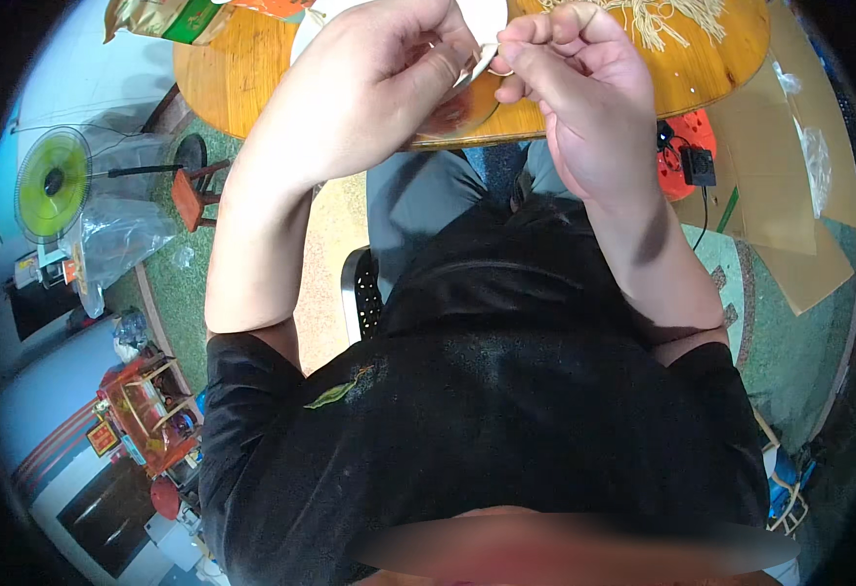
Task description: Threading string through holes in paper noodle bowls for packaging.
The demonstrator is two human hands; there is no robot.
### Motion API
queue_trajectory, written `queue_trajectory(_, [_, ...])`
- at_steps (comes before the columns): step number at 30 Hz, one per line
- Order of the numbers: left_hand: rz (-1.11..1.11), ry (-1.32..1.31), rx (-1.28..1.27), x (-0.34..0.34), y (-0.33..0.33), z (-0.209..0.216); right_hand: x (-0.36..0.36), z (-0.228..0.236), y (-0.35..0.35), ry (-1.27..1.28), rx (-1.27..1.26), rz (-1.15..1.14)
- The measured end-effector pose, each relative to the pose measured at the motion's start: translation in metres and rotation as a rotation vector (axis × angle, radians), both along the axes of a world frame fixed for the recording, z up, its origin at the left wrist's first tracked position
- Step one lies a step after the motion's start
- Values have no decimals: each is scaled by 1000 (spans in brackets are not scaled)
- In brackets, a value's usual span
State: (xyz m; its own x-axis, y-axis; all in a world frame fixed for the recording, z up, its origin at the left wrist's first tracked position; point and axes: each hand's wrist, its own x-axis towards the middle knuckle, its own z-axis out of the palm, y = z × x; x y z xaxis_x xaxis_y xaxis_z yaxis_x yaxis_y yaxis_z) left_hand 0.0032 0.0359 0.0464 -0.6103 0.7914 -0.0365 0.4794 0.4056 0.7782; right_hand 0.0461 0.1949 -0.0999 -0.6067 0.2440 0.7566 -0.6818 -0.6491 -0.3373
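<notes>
My left hand (374,93) is closed, its thumb and fingers pinching a small, pale, smooth strip (485,62) over the table's near edge. My right hand (592,103) pinches near the strip's other end, with thumb and forefinger together and the other fingers curled. What the strip is, I cannot make out. Behind the hands lies a white round plate (492,14), partly covered by them. A pile of pale, thin strands (661,20) rests on the wooden table (221,76) to the right.
Packages, one of them a green and gold bag (169,18), lie at the table's far left. A green fan (53,184) and a small red-brown stool (190,199) stand to the left. Beside my right arm are a red plastic stool (684,161), a black adapter and flattened cardboard (770,186).
</notes>
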Motion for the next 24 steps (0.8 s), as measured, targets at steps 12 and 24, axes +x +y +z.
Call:
queue_trajectory(12, [36, 314, 34, 11, 2, -7, 47, 73, -5, -927, 260, -257])
queue_trajectory(24, [-4, 614, 118, 15, 3, -18, 30, 50, -6, -449, 368, -511])
